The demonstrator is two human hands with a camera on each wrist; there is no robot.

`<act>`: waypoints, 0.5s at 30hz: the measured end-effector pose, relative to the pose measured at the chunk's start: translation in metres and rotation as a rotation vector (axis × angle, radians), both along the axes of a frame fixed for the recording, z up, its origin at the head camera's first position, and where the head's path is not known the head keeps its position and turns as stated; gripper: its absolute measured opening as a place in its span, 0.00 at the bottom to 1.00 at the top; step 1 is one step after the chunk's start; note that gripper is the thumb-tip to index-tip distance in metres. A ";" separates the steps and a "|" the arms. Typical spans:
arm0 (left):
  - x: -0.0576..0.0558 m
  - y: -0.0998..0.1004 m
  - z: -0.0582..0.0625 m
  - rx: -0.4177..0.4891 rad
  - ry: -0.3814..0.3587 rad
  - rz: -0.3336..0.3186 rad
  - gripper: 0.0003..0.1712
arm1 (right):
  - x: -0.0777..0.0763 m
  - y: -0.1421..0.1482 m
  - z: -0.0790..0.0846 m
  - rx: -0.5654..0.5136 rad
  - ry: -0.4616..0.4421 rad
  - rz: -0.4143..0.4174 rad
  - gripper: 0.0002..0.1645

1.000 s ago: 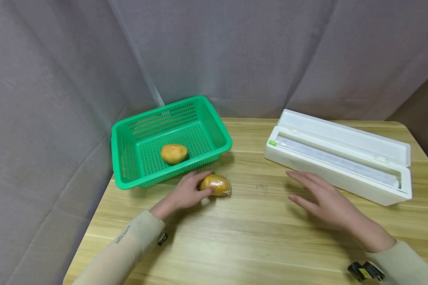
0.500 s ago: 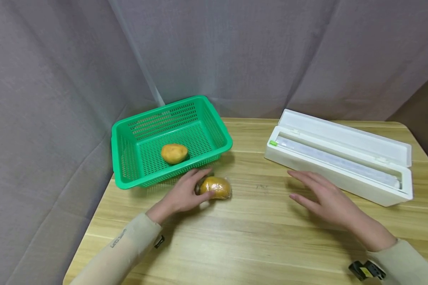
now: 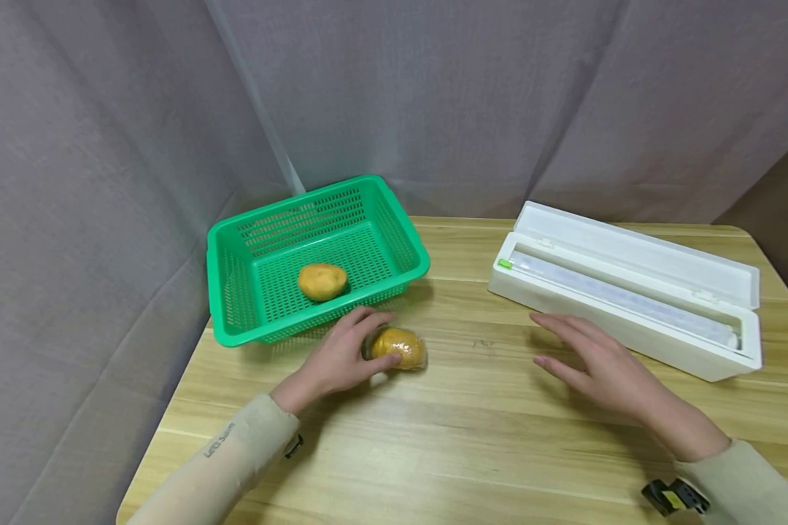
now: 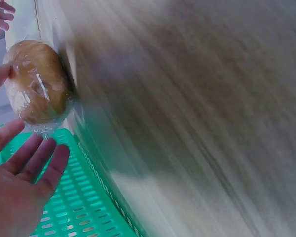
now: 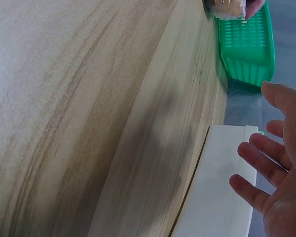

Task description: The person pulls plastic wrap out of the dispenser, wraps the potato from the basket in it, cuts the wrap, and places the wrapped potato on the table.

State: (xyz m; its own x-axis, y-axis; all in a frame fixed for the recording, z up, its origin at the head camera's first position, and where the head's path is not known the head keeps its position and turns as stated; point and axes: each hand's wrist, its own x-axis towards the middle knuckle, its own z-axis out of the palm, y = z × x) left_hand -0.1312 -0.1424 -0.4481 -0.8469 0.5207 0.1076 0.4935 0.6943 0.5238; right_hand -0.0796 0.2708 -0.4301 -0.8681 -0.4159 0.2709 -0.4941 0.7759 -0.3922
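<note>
A potato (image 3: pixel 399 348) wrapped in clear film lies on the wooden table just in front of the green basket. My left hand (image 3: pixel 341 357) is at its left end. In the left wrist view the thumb tip overlaps the wrapped potato (image 4: pixel 37 86), and the other fingers (image 4: pixel 54 170) are spread loosely beside the film's loose end. My right hand (image 3: pixel 600 368) hovers with its fingers apart and nothing in them, in front of the white cling film box (image 3: pixel 565 299). An unwrapped potato (image 3: pixel 322 282) sits in the green basket (image 3: pixel 318 324).
The white box stands at the right with its lid (image 3: pixel 637 251) tipped back and a film roll (image 3: pixel 617 295) inside. A small green slider (image 3: pixel 505 264) sits at its left end. Grey curtains (image 3: pixel 433 102) hang behind and left of the table.
The wrapped potato has shifted slightly toward the person and tilted. The left hand has drawn back a little, and a gap shows between palm and potato. My right hand is nearly still.
</note>
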 end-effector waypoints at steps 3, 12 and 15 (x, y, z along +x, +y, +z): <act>-0.001 0.000 0.000 0.004 0.024 -0.003 0.38 | 0.000 0.000 0.000 -0.002 -0.004 -0.002 0.41; 0.004 -0.003 0.000 -0.061 0.020 -0.057 0.39 | -0.002 0.000 0.000 -0.002 -0.007 -0.005 0.40; 0.005 -0.003 -0.001 -0.092 0.012 -0.072 0.44 | -0.002 0.000 -0.001 -0.001 -0.005 -0.003 0.41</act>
